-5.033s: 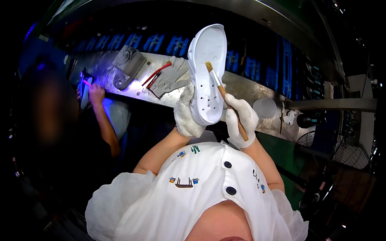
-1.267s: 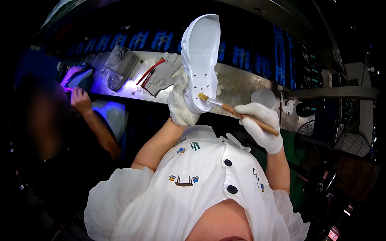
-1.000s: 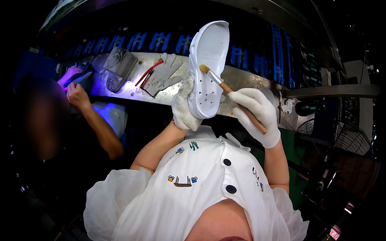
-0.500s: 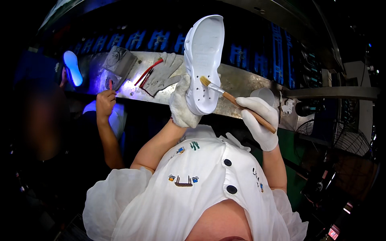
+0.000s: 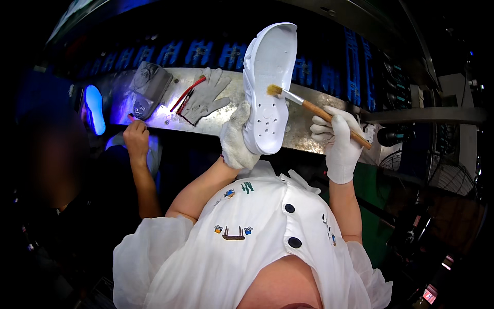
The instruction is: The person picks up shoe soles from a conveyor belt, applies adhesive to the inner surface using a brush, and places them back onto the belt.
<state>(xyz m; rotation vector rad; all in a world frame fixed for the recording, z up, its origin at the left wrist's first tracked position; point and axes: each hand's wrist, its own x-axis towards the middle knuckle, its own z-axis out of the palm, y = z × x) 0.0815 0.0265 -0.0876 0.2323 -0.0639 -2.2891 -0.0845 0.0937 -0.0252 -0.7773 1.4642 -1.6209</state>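
A white shoe sole (image 5: pixel 267 77) with a cluster of small holes near its lower end is held upright in front of me. My left hand (image 5: pixel 237 136), in a thick grey-white glove, is closed around its lower left side. In a thin white glove, my right hand (image 5: pixel 340 139) grips the wooden handle of a paintbrush (image 5: pixel 321 113). The brush's tan bristles lie against the inner face of the sole, just above the holes. Part of my left hand's fingers is hidden behind the sole.
On the metal bench (image 5: pixel 211 121) lie a grey glove (image 5: pixel 208 98), a red-handled tool (image 5: pixel 188 92) and a grey box-like piece (image 5: pixel 149 82). To the left, a co-worker's hand (image 5: pixel 136 139) is near a blue-lit sole (image 5: pixel 94 109). A wire fan guard (image 5: pixel 437 167) stands at right.
The brush has moved up and right, from the holes to the bare area above them. The sole has shifted slightly right and down. My right hand's fingers have changed their hold.
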